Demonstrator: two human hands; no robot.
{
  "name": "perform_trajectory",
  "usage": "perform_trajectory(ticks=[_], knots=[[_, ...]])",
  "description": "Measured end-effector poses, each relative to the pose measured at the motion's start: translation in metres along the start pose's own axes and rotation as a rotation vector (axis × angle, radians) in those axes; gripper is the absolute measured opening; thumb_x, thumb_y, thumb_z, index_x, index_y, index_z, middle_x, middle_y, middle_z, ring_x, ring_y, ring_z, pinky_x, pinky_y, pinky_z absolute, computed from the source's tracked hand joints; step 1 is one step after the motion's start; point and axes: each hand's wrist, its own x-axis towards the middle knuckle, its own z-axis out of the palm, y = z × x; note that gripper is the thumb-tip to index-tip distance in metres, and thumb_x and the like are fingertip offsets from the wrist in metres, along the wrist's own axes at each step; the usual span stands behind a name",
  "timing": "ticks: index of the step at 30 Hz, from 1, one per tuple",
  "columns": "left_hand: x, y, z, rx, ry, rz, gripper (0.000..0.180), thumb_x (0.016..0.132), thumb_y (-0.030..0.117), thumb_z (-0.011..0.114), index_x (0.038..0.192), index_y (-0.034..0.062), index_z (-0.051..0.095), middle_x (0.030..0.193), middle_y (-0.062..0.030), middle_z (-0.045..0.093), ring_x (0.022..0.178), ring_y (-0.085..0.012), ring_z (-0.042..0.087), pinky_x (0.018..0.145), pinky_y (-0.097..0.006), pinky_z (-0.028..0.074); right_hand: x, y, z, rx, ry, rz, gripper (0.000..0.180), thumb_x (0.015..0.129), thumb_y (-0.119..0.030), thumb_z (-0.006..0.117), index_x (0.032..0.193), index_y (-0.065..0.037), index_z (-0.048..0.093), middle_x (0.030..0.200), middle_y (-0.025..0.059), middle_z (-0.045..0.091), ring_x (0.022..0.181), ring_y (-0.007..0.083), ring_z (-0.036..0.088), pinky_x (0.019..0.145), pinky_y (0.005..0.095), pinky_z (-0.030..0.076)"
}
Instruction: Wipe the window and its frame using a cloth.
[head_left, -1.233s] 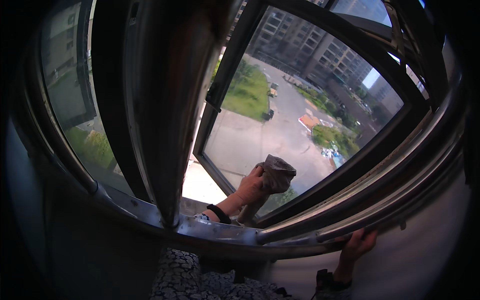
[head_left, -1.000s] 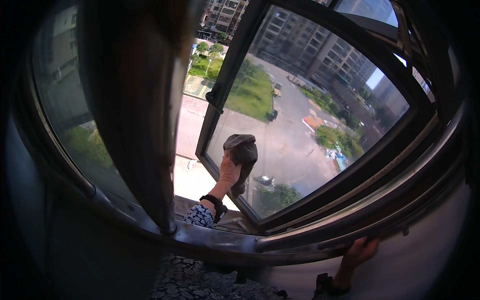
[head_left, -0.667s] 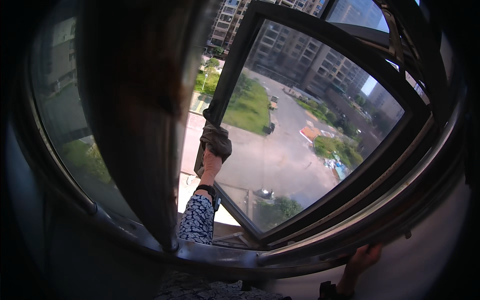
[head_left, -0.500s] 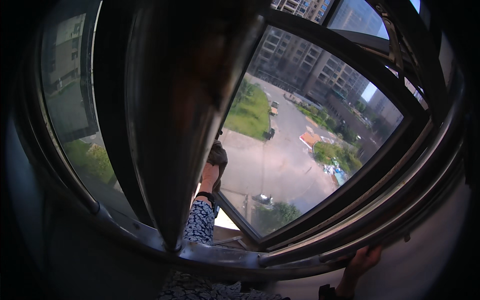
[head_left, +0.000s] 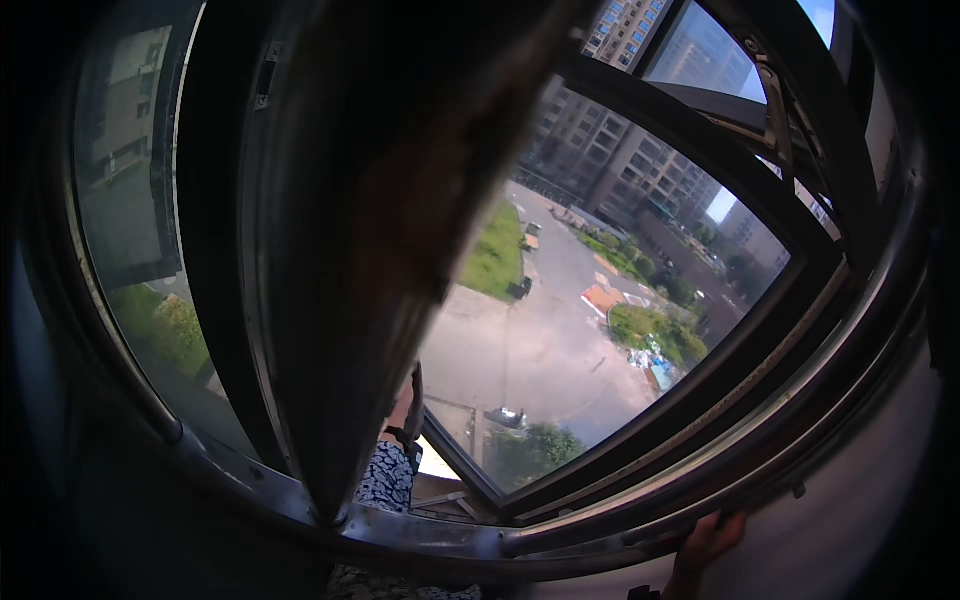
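My left arm, in a dark sleeve with a white pattern [head_left: 385, 478], reaches past the metal rail to the outer side of the window. My left hand [head_left: 399, 412] is mostly hidden behind a thick dark post [head_left: 350, 300]; its fingers do not show. A sliver of grey-brown cloth [head_left: 417, 395] shows beside it, close to the tilted window pane [head_left: 560, 350]. A dark band circles the wrist. At the lower right, my right hand [head_left: 710, 542] is closed, its curled fingers against the underside of the metal rail [head_left: 430, 537].
The open window's dark frame [head_left: 640, 445] slants across the right. A hinged metal stay [head_left: 772, 100] is at the upper right. Another glass pane [head_left: 125, 220] stands left of the post. Far below lie a paved yard [head_left: 530, 340], grass and parked vehicles, with tall buildings [head_left: 640, 150] beyond.
My left hand and the cloth have slipped largely behind the post, where more of both showed before. The view has shifted slightly. My right hand stays at the rail.
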Motion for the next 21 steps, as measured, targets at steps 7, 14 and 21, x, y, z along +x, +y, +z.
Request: perform_trajectory(ticks=[7, 14, 21], knots=[[0.095, 0.188, 0.033, -0.053, 0.117, 0.374, 0.040, 0.083, 0.026, 0.058, 0.115, 0.0017, 0.056, 0.116, -0.0197, 0.057, 0.108, -0.0362, 0.051, 0.092, -0.042, 0.040, 0.003, 0.006, 0.003, 0.028, 0.061, -0.086, 0.045, 0.084, -0.028, 0.050, 0.111, 0.008, 0.050, 0.099, 0.0119, 0.056, 0.089, 0.0183, 0.053, 0.079, 0.0304, 0.044], [0.119, 0.065, 0.018, 0.108, 0.008, -0.069, 0.048, 0.083, 0.034, 0.053, 0.114, -0.0021, 0.056, 0.115, -0.0260, 0.056, 0.108, -0.0392, 0.053, 0.094, -0.041, 0.042, 0.000, 0.035, -0.004, -0.001, 0.005, -0.060, 0.055, 0.083, -0.029, 0.053, 0.121, 0.009, 0.045, 0.113, 0.0179, 0.052, 0.102, 0.0248, 0.052, 0.088, 0.0363, 0.042], [0.073, -0.037, 0.028, 0.257, -0.154, -0.379, 0.049, 0.084, 0.029, 0.051, 0.108, -0.0139, 0.055, 0.107, -0.0274, 0.060, 0.102, -0.0349, 0.059, 0.087, -0.039, 0.046, 0.007, 0.017, 0.004, 0.035, -0.068, -0.076, 0.059, 0.089, -0.042, 0.048, 0.119, 0.009, 0.043, 0.107, 0.0161, 0.052, 0.100, 0.0218, 0.052, 0.087, 0.0340, 0.041]])
